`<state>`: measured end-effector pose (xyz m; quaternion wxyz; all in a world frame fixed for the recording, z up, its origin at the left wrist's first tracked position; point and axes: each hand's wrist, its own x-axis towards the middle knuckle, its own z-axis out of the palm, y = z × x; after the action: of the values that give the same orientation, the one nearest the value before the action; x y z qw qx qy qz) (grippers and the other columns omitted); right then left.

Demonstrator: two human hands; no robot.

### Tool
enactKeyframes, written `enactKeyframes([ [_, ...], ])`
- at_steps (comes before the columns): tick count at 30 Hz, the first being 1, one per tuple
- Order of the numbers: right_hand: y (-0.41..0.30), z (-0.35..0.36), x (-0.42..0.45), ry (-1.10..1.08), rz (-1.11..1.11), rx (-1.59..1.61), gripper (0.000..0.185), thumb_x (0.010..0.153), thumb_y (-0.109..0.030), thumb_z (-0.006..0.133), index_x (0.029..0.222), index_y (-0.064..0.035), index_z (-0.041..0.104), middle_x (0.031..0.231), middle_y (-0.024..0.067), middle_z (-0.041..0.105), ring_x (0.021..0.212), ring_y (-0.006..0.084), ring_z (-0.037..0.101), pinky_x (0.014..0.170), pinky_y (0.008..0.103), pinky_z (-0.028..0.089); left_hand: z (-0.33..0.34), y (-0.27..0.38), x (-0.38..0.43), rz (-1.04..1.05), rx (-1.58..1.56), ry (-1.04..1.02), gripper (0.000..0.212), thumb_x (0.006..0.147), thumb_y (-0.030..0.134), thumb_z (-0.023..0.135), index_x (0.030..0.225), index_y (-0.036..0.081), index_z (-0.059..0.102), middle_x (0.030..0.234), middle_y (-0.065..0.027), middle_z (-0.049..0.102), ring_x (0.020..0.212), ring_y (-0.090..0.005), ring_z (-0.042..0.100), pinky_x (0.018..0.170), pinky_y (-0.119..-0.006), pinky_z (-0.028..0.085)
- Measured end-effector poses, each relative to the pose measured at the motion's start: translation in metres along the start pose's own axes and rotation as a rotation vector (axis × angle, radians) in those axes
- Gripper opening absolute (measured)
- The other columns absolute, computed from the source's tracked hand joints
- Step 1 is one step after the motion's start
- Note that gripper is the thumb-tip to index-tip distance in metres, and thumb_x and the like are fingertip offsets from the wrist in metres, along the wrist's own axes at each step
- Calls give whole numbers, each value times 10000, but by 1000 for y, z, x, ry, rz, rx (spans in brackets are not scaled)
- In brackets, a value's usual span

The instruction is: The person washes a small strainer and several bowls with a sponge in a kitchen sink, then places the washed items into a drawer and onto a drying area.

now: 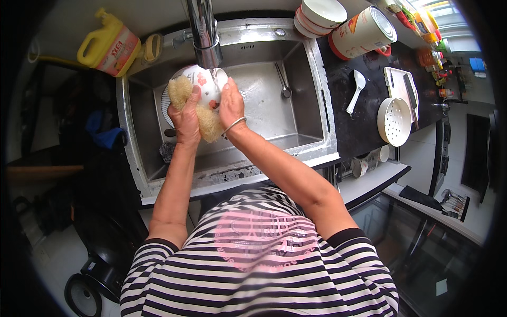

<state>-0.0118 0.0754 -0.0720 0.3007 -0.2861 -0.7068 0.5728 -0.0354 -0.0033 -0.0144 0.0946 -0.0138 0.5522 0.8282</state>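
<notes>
Under the chrome faucet (pixel 208 51), a white bowl with red flower prints (pixel 206 85) is tilted between my two hands. My left hand (pixel 185 119) presses a tan loofah (pixel 208 123) against it, and part of that loofah sticks out past the thumb. On the bowl's right side, my right hand (pixel 232 104) grips near the rim, with a bangle on the wrist. Water runs from the faucet at the bowl's rim. Behind my left hand, a striped plate (pixel 165 105) is partly hidden in the stainless steel sink (pixel 261 115).
A ladle (pixel 285 92) leans in the sink's right part; a steel-wool scourer (pixel 166 151) lies at its left. Stacked bowls (pixel 319 18), a large can (pixel 362 33), a white spoon (pixel 357 90) and a perforated basket (pixel 394 121) stand right. A yellow detergent jug (pixel 111 47) stands left.
</notes>
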Motion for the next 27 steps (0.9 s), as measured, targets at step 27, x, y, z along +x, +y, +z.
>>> enactKeyframes([
  [27,-28,-80,55,-444,748,233,371,681,-115,535,1038,-18,508,922,146,538,750,270,598,524,444,551,-4,27,13,-136,442,-274,326,746,97,710,996,-10,531,790,-66,610,697,-144,589,649,-266,486],
])
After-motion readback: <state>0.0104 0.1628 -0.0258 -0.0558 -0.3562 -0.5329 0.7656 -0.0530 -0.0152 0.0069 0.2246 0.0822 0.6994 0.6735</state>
